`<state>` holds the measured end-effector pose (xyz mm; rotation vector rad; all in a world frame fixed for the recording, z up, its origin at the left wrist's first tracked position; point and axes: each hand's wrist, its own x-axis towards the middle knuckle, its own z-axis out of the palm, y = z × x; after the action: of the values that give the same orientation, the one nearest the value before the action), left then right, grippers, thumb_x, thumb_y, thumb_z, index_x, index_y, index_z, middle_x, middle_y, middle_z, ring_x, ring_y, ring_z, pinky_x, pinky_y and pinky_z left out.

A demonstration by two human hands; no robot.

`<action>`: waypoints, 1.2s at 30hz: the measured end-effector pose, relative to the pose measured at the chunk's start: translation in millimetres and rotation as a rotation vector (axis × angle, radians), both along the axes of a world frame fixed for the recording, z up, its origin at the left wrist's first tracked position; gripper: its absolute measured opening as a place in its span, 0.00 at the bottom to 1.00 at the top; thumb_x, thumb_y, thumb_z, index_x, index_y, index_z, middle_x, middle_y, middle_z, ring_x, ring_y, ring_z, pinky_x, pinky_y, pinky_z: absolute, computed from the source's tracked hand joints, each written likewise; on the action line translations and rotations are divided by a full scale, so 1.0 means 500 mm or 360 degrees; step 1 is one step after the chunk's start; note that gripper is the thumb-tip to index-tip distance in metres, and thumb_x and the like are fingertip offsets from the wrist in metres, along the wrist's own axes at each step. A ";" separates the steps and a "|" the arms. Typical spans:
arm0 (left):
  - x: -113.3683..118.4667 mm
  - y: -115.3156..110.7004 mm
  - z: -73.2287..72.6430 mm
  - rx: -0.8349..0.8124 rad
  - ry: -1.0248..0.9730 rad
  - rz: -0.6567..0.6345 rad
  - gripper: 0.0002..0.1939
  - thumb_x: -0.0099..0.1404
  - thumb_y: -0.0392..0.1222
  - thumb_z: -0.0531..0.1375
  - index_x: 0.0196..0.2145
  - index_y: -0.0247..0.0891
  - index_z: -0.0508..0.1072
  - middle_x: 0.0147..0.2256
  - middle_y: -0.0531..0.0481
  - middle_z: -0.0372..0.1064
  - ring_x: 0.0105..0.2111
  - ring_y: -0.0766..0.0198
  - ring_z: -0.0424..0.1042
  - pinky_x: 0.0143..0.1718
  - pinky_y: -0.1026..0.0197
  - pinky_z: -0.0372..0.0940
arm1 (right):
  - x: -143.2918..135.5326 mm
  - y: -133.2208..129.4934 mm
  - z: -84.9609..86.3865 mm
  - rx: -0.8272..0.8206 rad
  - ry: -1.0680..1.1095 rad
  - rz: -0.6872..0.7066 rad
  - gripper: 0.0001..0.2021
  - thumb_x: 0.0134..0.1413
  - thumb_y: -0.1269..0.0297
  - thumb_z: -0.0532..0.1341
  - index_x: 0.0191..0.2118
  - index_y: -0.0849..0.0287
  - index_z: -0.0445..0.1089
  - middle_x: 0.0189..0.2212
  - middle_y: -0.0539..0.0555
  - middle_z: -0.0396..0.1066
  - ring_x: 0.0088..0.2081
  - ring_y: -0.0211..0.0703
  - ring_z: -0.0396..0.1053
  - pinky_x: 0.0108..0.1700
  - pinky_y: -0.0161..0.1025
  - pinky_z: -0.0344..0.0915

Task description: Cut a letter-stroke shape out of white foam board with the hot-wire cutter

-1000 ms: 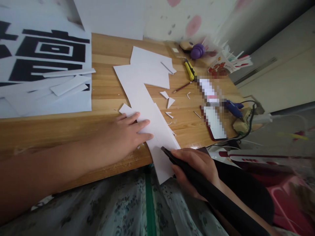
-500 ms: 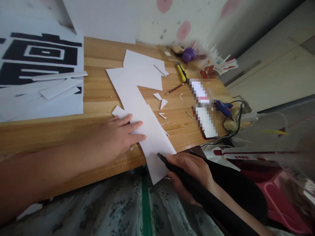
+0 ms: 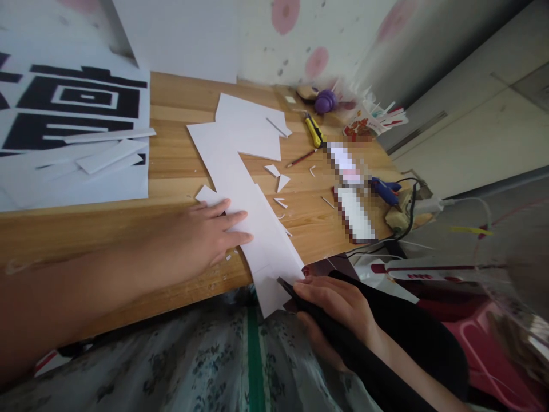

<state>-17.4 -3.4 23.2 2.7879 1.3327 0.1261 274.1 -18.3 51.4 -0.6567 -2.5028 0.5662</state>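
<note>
A white sheet, perhaps card or thin foam board (image 3: 234,166), lies across the table with its near end jutting past the front edge. My left hand (image 3: 214,226) presses flat on its left side, fingers spread. Below and to the right, my right hand (image 3: 334,300) is closed around a long black tool (image 3: 326,320), whose exact kind I cannot make out. Its narrow tip rests over the overhanging end of the sheet, close to a faint drawn line. A second white strip lies along the sheet's right side. Small white offcuts (image 3: 283,182) lie to its right.
At left, white strips (image 3: 114,154) lie on a sheet printed with black shapes (image 3: 38,134). Farther right are a yellow utility knife (image 3: 314,130), a pencil (image 3: 302,158), two blurred phones (image 3: 355,214), a blue glue gun (image 3: 386,190) and a power strip (image 3: 397,220). A pink bin (image 3: 484,343) stands below.
The black tool's tip has shifted slightly right and down on the sheet, and the faint line shows more clearly. My left hand stays put. The view has moved a little.
</note>
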 end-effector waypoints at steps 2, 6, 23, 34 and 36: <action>0.001 0.000 0.002 0.0003 0.0012 -0.0010 0.22 0.66 0.33 0.57 0.56 0.49 0.69 0.60 0.44 0.63 0.60 0.45 0.64 0.58 0.40 0.65 | 0.004 -0.004 -0.006 0.0026 0.0019 0.0009 0.20 0.51 0.74 0.60 0.51 0.60 0.65 0.33 0.59 0.77 0.34 0.47 0.78 0.36 0.41 0.77; 0.004 -0.001 0.010 -0.0004 0.0089 0.0009 0.22 0.67 0.33 0.56 0.56 0.49 0.69 0.60 0.44 0.63 0.60 0.40 0.62 0.56 0.39 0.66 | 0.013 -0.013 -0.022 0.0040 0.0069 -0.0024 0.19 0.51 0.73 0.59 0.51 0.60 0.67 0.32 0.58 0.78 0.34 0.48 0.78 0.37 0.42 0.77; 0.016 -0.011 0.016 0.0030 0.0143 0.0044 0.21 0.68 0.35 0.55 0.57 0.51 0.69 0.60 0.45 0.62 0.60 0.42 0.62 0.55 0.42 0.67 | 0.023 -0.011 0.013 -0.0046 -0.0013 0.0034 0.19 0.53 0.73 0.56 0.51 0.57 0.67 0.30 0.55 0.78 0.33 0.48 0.79 0.39 0.44 0.78; 0.010 0.001 0.010 0.0047 0.0049 0.0002 0.22 0.66 0.27 0.51 0.56 0.37 0.68 0.59 0.39 0.64 0.60 0.51 0.64 0.61 0.48 0.62 | 0.013 0.017 0.021 -0.0319 0.0432 -0.0834 0.09 0.56 0.65 0.65 0.44 0.51 0.76 0.32 0.54 0.80 0.27 0.46 0.78 0.26 0.40 0.76; 0.005 0.001 -0.003 0.0068 -0.0042 -0.0029 0.20 0.68 0.28 0.50 0.55 0.35 0.69 0.58 0.39 0.65 0.61 0.53 0.63 0.63 0.49 0.60 | -0.018 0.028 0.008 -0.0286 0.0459 -0.0858 0.10 0.55 0.64 0.66 0.44 0.50 0.76 0.32 0.53 0.80 0.29 0.47 0.78 0.29 0.42 0.77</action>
<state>-14.9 -2.8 21.6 2.8221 1.3142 0.1924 265.3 -4.3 55.3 -1.1745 -1.9108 0.6273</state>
